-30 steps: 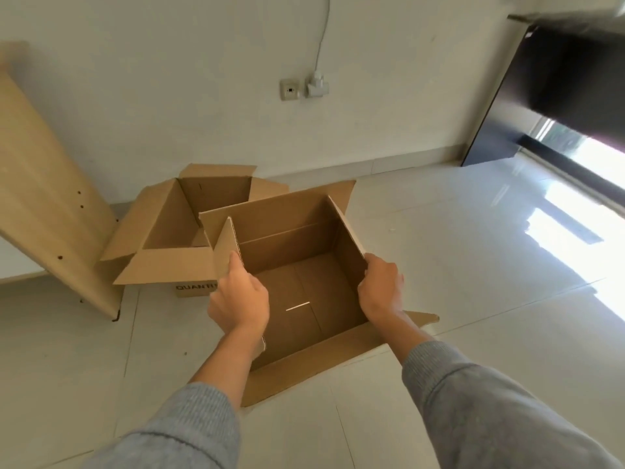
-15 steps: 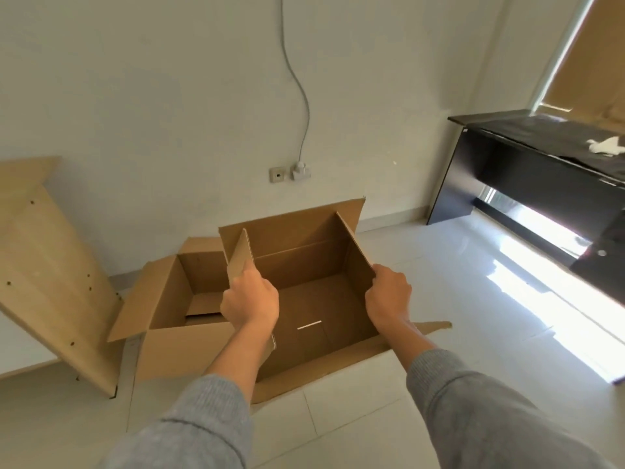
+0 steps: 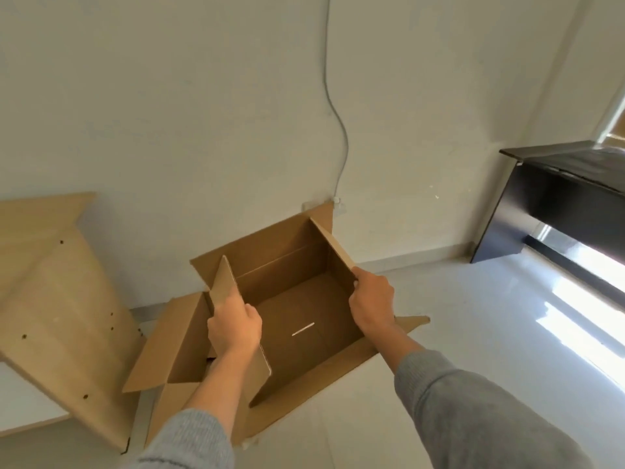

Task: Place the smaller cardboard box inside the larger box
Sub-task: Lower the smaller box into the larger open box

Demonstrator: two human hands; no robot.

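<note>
An open brown cardboard box (image 3: 280, 258) with its flaps up hangs in the air in front of me, empty inside. My left hand (image 3: 233, 328) grips its left wall and flap. My right hand (image 3: 372, 301) grips the top edge of its right wall. A second open cardboard box (image 3: 160, 348) stands on the floor to the left, against the wall. The held box and my left arm cover its right half, so I cannot compare their sizes here.
A light wooden panel (image 3: 57, 299) leans at the left, close to the floor box. A black desk (image 3: 554, 204) stands at the right by a bright window. A cable (image 3: 341, 130) runs down the wall to a socket behind the held box. The floor is pale tile (image 3: 473, 299).
Both hands have raised the held box off the floor and shifted it slightly left, so it now overlaps the floor box. My view has tilted upward.
</note>
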